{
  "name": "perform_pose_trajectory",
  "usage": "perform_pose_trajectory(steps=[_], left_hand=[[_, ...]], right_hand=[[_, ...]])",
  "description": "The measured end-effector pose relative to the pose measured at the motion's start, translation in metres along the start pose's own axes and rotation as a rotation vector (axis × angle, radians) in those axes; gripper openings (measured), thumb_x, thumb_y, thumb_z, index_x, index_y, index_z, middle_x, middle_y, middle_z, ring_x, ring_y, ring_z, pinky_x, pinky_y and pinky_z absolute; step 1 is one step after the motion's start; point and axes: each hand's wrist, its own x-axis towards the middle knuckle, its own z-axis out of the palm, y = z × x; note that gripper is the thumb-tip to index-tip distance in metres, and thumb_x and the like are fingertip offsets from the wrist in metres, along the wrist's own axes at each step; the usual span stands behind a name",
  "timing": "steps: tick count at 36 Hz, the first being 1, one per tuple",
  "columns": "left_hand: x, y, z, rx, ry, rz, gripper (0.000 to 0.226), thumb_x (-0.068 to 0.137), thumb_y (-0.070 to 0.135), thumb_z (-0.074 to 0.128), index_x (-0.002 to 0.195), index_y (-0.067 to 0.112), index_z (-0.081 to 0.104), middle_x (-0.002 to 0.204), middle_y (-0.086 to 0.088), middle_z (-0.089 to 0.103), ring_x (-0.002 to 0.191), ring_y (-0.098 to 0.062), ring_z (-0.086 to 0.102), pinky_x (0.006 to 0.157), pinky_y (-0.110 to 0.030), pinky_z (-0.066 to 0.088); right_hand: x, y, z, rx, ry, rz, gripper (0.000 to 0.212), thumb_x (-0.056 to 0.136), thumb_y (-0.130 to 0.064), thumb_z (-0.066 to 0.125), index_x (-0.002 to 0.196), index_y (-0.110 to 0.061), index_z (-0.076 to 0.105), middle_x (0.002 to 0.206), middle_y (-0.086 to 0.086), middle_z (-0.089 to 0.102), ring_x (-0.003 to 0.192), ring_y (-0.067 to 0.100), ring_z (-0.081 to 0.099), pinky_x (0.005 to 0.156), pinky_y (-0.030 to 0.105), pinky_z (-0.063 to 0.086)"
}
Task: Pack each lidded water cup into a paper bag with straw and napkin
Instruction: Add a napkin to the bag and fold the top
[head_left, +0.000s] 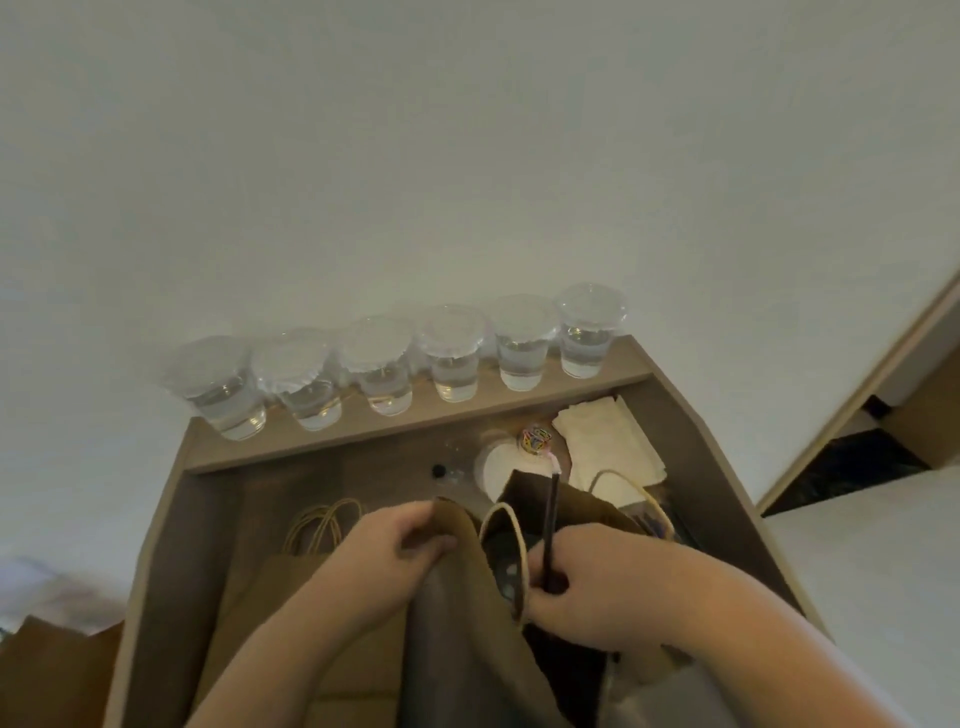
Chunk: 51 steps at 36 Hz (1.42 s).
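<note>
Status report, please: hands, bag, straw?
Left hand pinches paper bag rim open. Right hand holds black straw at bag mouth. Six lidded cups on shelf.

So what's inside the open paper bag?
Right hand holds a dark straw in the paper bag mouth; pale glints inside may be a cup lid. Hand and bag walls cover the rest.

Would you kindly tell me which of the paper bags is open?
The upright bag whose rim the left hand grips, while the right hand holds a black straw at its mouth; the other bags lie flat.
</note>
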Motion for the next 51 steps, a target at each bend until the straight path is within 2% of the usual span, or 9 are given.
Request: perform_pose_trajectory(steps=[7, 16, 24, 31, 35, 39, 43, 47, 51], left_hand=[[-0.047, -0.007, -0.002, 0.066, 0.122, -0.070, 0.032, 0.095, 0.031, 0.075, 0.098, 0.063, 0.073, 0.084, 0.031, 0.074, 0.079, 0.010, 0.068, 0.072, -0.010, 0.052], [-0.068, 0.001, 0.003, 0.167, 0.023, -0.190, 0.003, 0.089, 0.061, 0.069, 0.091, 0.059, 0.067, 0.079, 0.030, 0.069, 0.077, 0.009, 0.064, 0.068, -0.013, 0.051], [-0.065, 0.011, 0.005, 0.135, -0.068, -0.151, 0.026, 0.084, 0.073, 0.057, 0.096, 0.052, 0.067, 0.082, 0.023, 0.072, 0.079, 0.007, 0.067, 0.072, -0.014, 0.054], [-0.067, 0.024, -0.001, 0.134, -0.079, -0.125, 0.008, 0.090, 0.062, 0.066, 0.097, 0.058, 0.065, 0.082, 0.030, 0.072, 0.079, 0.007, 0.069, 0.069, -0.008, 0.050], [-0.066, 0.022, 0.000, 0.100, -0.088, -0.140, 0.033, 0.077, 0.085, 0.057, 0.103, 0.065, 0.061, 0.090, 0.035, 0.071, 0.086, 0.011, 0.069, 0.079, -0.010, 0.053], [-0.067, 0.021, 0.002, 0.080, -0.074, -0.184, 0.073, 0.056, 0.109, 0.041, 0.105, 0.061, 0.065, 0.099, 0.042, 0.068, 0.096, 0.017, 0.064, 0.087, -0.013, 0.052], [-0.066, 0.024, 0.000, 0.084, 0.060, -0.187, 0.096, 0.057, 0.111, 0.018, 0.098, 0.041, 0.068, 0.099, 0.020, 0.071, 0.100, 0.013, 0.061, 0.079, -0.015, 0.048], [-0.073, 0.028, 0.007, -0.013, 0.273, -0.177, 0.091, 0.076, 0.100, 0.023, 0.084, 0.022, 0.070, 0.080, 0.008, 0.065, 0.087, 0.008, 0.062, 0.071, -0.017, 0.044], [-0.073, 0.034, 0.014, -0.110, 0.362, -0.185, 0.072, 0.097, 0.072, 0.039, 0.074, 0.009, 0.066, 0.083, -0.013, 0.065, 0.078, -0.013, 0.065, 0.076, -0.036, 0.052]], right_hand=[[0.004, 0.016, -0.006, 0.017, 0.261, -0.097, 0.017, 0.099, -0.046, 0.056, 0.109, -0.051, 0.070, 0.092, -0.030, 0.067, 0.090, -0.027, 0.055, 0.070, 0.006, 0.039], [-0.029, 0.015, -0.025, -0.094, 0.285, -0.158, 0.021, 0.101, -0.047, 0.055, 0.116, -0.058, 0.064, 0.101, -0.034, 0.063, 0.099, -0.019, 0.056, 0.079, 0.007, 0.042], [-0.022, 0.016, -0.039, -0.171, 0.251, -0.046, 0.027, 0.105, -0.041, 0.061, 0.132, -0.042, 0.066, 0.099, -0.023, 0.064, 0.096, -0.004, 0.062, 0.090, 0.014, 0.049], [-0.061, 0.028, -0.060, -0.022, 0.632, -0.247, 0.017, 0.093, -0.059, 0.059, 0.106, -0.058, 0.069, 0.103, -0.039, 0.067, 0.097, -0.016, 0.063, 0.071, 0.006, 0.049], [-0.074, 0.078, -0.066, 0.397, 1.019, -0.277, 0.019, 0.098, -0.046, 0.060, 0.101, -0.038, 0.078, 0.075, -0.006, 0.072, 0.063, 0.009, 0.065, 0.058, 0.022, 0.055], [-0.023, 0.137, -0.047, 0.536, 0.828, 0.106, 0.024, 0.104, -0.028, 0.060, 0.088, -0.032, 0.078, 0.073, 0.003, 0.073, 0.067, 0.016, 0.071, 0.077, 0.044, 0.063], [0.037, 0.181, -0.007, 0.192, 0.661, 0.361, 0.012, 0.102, -0.036, 0.061, 0.109, -0.038, 0.071, 0.095, -0.015, 0.069, 0.088, 0.006, 0.066, 0.085, 0.031, 0.057], [0.071, 0.198, 0.016, 0.246, 0.576, 0.387, 0.009, 0.100, -0.036, 0.064, 0.106, -0.043, 0.064, 0.102, -0.015, 0.067, 0.089, 0.000, 0.061, 0.077, 0.021, 0.049], [0.098, 0.202, 0.014, 0.323, 0.645, 0.406, 0.021, 0.101, -0.037, 0.064, 0.117, -0.033, 0.051, 0.102, -0.010, 0.062, 0.086, 0.005, 0.061, 0.068, 0.021, 0.049]])
